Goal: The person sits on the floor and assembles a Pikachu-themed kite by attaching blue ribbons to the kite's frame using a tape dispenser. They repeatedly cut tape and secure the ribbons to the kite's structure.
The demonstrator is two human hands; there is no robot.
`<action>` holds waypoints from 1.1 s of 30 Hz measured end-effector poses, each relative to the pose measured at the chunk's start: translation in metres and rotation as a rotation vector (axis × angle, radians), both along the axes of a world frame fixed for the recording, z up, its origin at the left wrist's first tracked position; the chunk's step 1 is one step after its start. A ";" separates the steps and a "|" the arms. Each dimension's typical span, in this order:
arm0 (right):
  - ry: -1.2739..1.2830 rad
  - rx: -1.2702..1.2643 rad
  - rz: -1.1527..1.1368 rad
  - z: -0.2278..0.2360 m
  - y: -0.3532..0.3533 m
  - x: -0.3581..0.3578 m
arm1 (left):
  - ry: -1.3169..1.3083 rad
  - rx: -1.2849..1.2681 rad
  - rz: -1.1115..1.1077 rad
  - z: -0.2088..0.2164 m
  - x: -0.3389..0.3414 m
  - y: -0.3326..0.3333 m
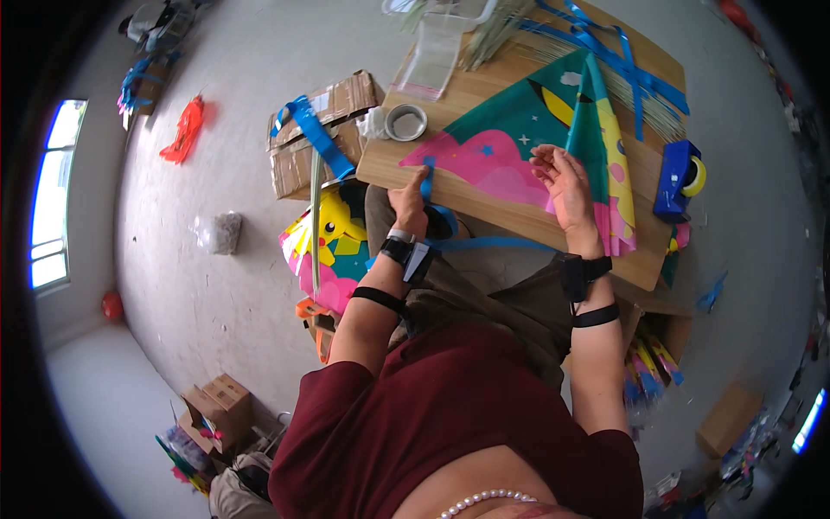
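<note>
A kite-like sheet of thin fabric, green, pink and yellow with clouds and stars, lies across the wooden table. Over its right part is my right hand, palm partly turned up, fingers loosely bent and apart, with nothing visible in it. My left hand is at the table's near left edge, close to the fabric's pink corner. One digit points forward; the other fingers are curled and mostly hidden. Right beside it, a blue ribbon hangs over the edge; whether the hand grips it is unclear.
A white roll of tape and clear plastic sleeve lie on the table. A blue tape dispenser sits at its right edge. Blue straps and thin sticks lie at the back. A cardboard box stands left.
</note>
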State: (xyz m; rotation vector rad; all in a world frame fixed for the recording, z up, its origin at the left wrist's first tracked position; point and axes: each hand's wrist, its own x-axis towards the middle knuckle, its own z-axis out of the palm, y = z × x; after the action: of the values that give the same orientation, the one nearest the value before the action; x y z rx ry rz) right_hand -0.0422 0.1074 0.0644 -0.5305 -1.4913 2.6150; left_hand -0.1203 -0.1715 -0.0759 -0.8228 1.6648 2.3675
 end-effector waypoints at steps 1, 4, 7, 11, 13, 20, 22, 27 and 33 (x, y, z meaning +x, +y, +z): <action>-0.015 0.009 0.031 -0.007 -0.020 -0.010 | 0.001 -0.017 0.046 0.002 0.001 0.003; -0.049 0.079 0.094 -0.031 -0.065 -0.029 | 0.046 -0.008 0.089 0.006 0.003 0.008; -0.122 0.077 0.115 -0.046 -0.094 -0.040 | 0.104 -0.062 0.129 -0.007 0.003 0.008; -0.210 0.063 0.145 -0.052 -0.113 -0.047 | 0.052 -0.065 0.138 0.001 0.005 0.012; -0.224 0.060 0.170 -0.056 -0.116 -0.050 | 0.002 0.005 0.086 0.011 0.004 0.011; -0.233 -0.105 0.258 -0.057 -0.132 -0.059 | 0.016 -0.020 0.141 0.008 0.005 0.012; -0.233 -0.143 0.266 -0.058 -0.136 -0.061 | 0.003 -0.027 0.123 0.006 0.005 0.011; -0.249 -0.153 0.271 -0.062 -0.146 -0.067 | -0.008 -0.036 0.146 0.008 0.005 0.013; -0.272 -0.130 0.255 -0.071 -0.152 -0.071 | -0.023 -0.039 0.119 0.007 0.006 0.011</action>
State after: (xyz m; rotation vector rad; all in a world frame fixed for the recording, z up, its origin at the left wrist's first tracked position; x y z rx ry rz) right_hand -0.1132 -0.0449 -0.0063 -0.7860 -1.5612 2.9513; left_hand -0.1147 -0.1602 -0.0691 -0.9787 1.7034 2.3991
